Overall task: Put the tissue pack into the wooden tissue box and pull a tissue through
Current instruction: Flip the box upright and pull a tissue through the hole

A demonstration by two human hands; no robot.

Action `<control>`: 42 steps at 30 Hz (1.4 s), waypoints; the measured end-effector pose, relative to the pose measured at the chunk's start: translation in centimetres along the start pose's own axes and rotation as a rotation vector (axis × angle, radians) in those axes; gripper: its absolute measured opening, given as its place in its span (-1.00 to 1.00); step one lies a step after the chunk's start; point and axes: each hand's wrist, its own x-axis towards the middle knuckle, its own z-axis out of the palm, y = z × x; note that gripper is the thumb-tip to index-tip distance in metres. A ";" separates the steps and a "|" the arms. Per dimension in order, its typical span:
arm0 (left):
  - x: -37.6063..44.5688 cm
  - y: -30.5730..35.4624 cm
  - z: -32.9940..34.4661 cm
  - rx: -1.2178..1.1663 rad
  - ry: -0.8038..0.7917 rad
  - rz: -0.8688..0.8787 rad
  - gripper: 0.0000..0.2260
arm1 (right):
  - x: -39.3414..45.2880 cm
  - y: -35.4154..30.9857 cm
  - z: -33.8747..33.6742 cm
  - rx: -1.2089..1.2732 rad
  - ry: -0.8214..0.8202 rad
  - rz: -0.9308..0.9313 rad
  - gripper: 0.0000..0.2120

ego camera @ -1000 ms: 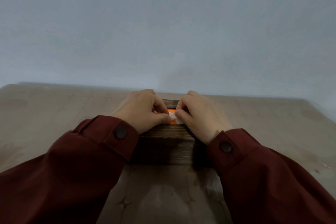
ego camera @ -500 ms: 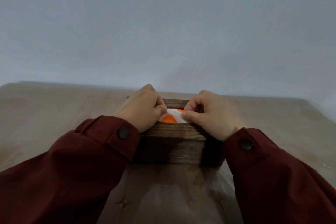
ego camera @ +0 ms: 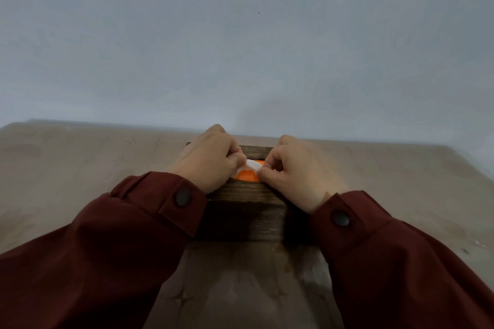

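A dark wooden tissue box (ego camera: 246,212) stands on the table in front of me. Through the opening in its top shows the orange tissue pack (ego camera: 247,176). A small piece of white tissue (ego camera: 252,165) sticks up out of the opening. My left hand (ego camera: 211,160) rests on the box's left top, its thumb and fingers pinched on the tissue's left end. My right hand (ego camera: 295,176) lies on the right top, fingertips pinched on the tissue's right end. Both hands hide most of the lid.
The box sits on a beige patterned tablecloth (ego camera: 80,168) that runs to a plain grey wall (ego camera: 240,48) just behind it. My dark red sleeves (ego camera: 120,248) cover the near table on both sides.
My hands spread apart half a second ago, then closed in again on the opening. More of the orange pack and the white tissue shows than one second ago.
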 end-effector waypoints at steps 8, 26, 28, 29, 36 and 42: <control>-1.1 -0.5 -0.8 -0.065 0.059 0.037 -0.81 | -0.1 -0.4 -0.1 0.010 0.054 0.001 -0.83; -1.8 -0.7 -0.7 -0.008 0.131 0.021 -0.74 | 1.0 0.0 -0.9 -0.232 0.234 -0.065 -0.80; -1.8 -0.6 -0.6 0.003 0.142 0.027 -0.80 | 1.2 0.0 -0.9 -0.256 0.260 -0.081 -0.81; -1.8 -0.6 -0.6 0.011 0.148 0.028 -0.83 | 1.3 0.1 -0.8 -0.263 0.268 -0.085 -0.80; -1.6 -0.6 -0.4 0.056 0.194 0.035 -0.93 | 1.4 0.5 -0.4 -0.249 0.264 -0.067 -0.81; -1.9 -0.2 -0.4 0.076 0.228 0.112 -0.93 | 1.5 0.7 -0.4 -0.249 0.263 -0.053 -0.81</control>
